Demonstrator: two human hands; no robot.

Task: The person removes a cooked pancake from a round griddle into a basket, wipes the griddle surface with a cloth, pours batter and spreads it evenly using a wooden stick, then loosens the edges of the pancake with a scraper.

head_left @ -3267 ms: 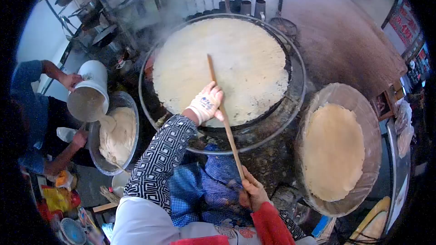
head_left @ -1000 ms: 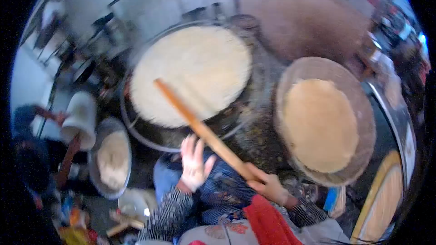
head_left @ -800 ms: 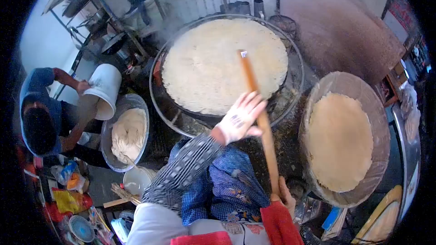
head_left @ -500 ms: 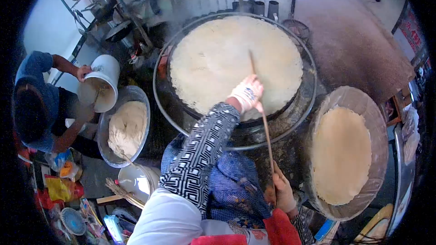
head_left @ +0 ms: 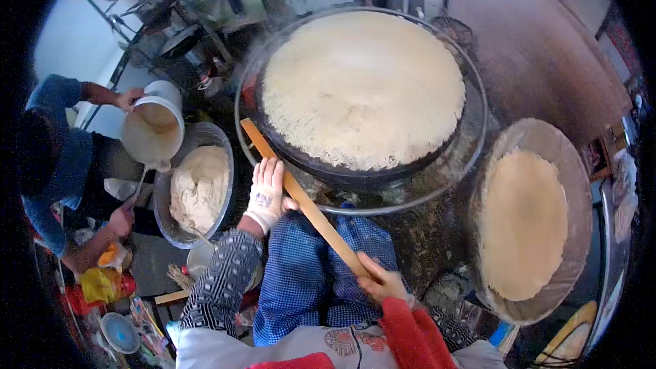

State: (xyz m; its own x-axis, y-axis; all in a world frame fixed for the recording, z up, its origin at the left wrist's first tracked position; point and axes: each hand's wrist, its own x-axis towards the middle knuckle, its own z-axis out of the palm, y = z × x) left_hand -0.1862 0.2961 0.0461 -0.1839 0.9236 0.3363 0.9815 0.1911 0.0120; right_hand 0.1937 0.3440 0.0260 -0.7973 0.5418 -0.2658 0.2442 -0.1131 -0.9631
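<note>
A long flat wooden stick (head_left: 318, 222) lies slantwise above my lap, its far end over the left part of the griddle's metal ring. My right hand (head_left: 380, 280) is closed around its near end. Along the stick's left edge, my left hand (head_left: 265, 195), in a whitish glove, has its fingers stretched out and touches the wood. Ahead of me, a large thin flatbread (head_left: 365, 89) covers most of a round dark griddle (head_left: 321, 171). No part of the stick overlies the bread now.
Another flatbread (head_left: 525, 222) lies in a plastic-lined oval basket (head_left: 577, 246) at right. At left, a co-worker (head_left: 55, 157) tilts a white bucket (head_left: 164, 99) over a basin (head_left: 229, 198) holding pale dough (head_left: 201, 188). Dark cylinders (head_left: 395, 0) stand behind the griddle.
The stick has swung left and back off the flatbread. My left hand has moved left and toward me, its fingers now straightened. My right hand has shifted slightly left. The co-worker's bucket is tipped differently.
</note>
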